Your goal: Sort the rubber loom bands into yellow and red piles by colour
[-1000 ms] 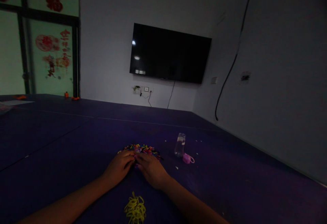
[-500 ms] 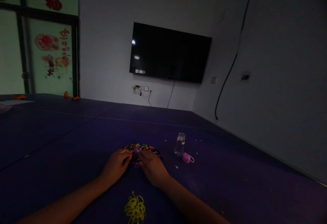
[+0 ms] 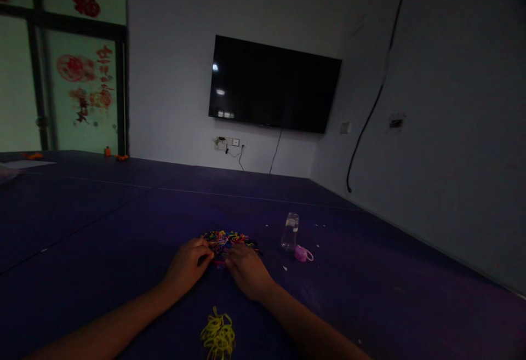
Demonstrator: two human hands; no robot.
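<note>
A pile of multicoloured elastic bands [image 3: 224, 236] lies on the dark purple table, between and beyond my two hands. My left hand [image 3: 189, 261] is at the pile's left edge, its thumb and fingers curled together in a pinch; what sits between the tips is too small to make out. On the right side of the pile rests my right hand [image 3: 249, 269], its fingers stretched forward over the bands and covering some of them. Nearer to me, between my forearms, is a separate loose heap of yellow bands [image 3: 218, 335], touched by neither hand.
Right of the pile stands a clear bottle [image 3: 290, 232], with a pink cap with a loop [image 3: 301, 253] beside it. Small white scraps [image 3: 285, 268] dot the purple table [image 3: 123, 223]. Orange objects [image 3: 121, 158] and a white sheet [image 3: 28, 164] lie toward the far left.
My hands were close together over the pile's near edge; they have since moved apart, showing more of the bands between them. The yellow heap and bottle stay put.
</note>
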